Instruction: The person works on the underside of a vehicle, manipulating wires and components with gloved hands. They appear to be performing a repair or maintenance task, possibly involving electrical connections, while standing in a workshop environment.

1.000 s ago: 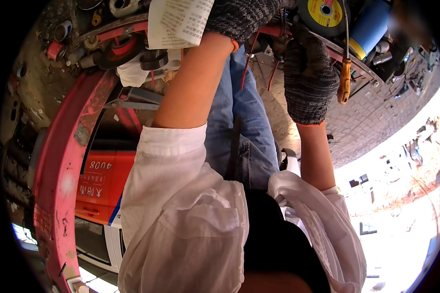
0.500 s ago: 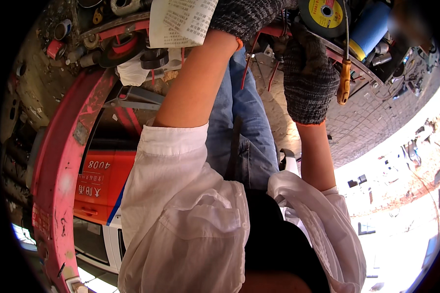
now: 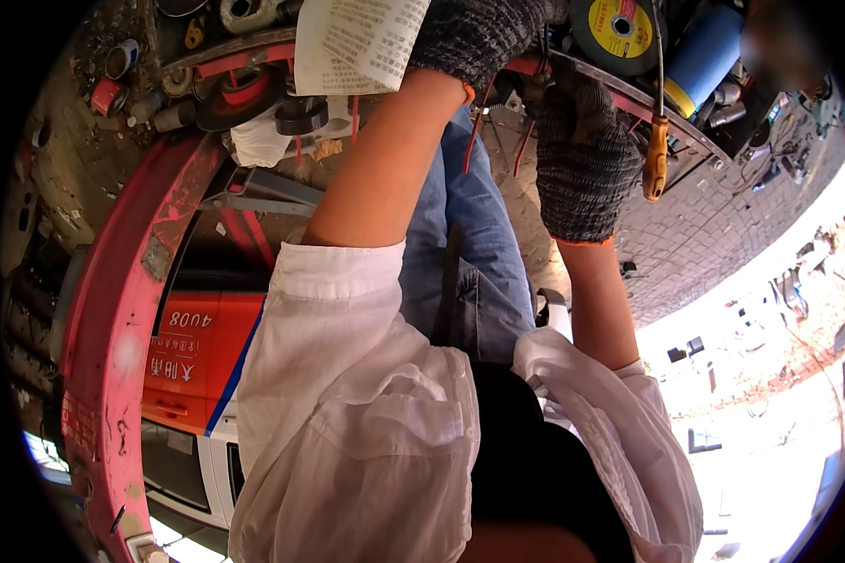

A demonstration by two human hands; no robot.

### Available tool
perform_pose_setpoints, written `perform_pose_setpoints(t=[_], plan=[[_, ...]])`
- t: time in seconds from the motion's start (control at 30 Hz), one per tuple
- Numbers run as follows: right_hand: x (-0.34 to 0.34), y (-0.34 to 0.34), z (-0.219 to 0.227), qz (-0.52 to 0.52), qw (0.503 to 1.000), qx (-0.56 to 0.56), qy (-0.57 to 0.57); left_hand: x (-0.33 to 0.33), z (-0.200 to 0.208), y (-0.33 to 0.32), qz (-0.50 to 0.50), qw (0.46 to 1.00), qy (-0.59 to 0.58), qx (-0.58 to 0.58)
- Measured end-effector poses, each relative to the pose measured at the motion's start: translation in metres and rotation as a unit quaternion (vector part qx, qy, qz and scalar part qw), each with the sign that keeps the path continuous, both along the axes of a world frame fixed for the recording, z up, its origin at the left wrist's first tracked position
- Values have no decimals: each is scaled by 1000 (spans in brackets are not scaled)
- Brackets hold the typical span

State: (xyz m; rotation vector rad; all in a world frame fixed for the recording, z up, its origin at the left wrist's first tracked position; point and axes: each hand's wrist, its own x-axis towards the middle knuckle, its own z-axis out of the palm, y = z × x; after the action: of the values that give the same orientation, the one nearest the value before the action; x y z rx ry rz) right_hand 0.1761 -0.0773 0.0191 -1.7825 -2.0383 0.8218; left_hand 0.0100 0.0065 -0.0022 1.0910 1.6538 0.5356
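My left hand [image 3: 483,36], in a dark grey knitted glove with an orange cuff, reaches over the bench at the top of the view. Its fingers run past the upper edge and cannot be made out. A printed paper sheet [image 3: 357,42] lies beside that wrist. My right hand [image 3: 587,164], gloved alike, is at the bench's near edge with its fingers curled in; what they hold is hidden in shadow. Just right of it, a screwdriver [image 3: 656,159] with a yellow-orange handle hangs over the edge. A cutting disc [image 3: 618,28] with a yellow label lies above my right hand.
A blue cylinder [image 3: 704,64] lies on the bench at the right. Thin red rods [image 3: 475,141] hang below the bench edge. A black tape roll [image 3: 302,116] hangs at the left, near a pink metal post [image 3: 113,328]. An orange-and-white vehicle [image 3: 192,366] stands behind the post.
My right hand has shifted slightly left, toward my left hand. My left forearm, the paper and the left-hand bench items appear slightly farther right; the disc and screwdriver appear slightly farther left.
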Motion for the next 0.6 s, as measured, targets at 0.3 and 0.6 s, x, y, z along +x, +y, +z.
perform_pose_setpoints(t=[0.3,0.6], plan=[[-3,-7,5,-28,997,-50,-57,4,-12,1,-19,1000,10,23],[-8,-5,13,-20,995,-84,-58,0,1,0,-11,1000,-12,-21]])
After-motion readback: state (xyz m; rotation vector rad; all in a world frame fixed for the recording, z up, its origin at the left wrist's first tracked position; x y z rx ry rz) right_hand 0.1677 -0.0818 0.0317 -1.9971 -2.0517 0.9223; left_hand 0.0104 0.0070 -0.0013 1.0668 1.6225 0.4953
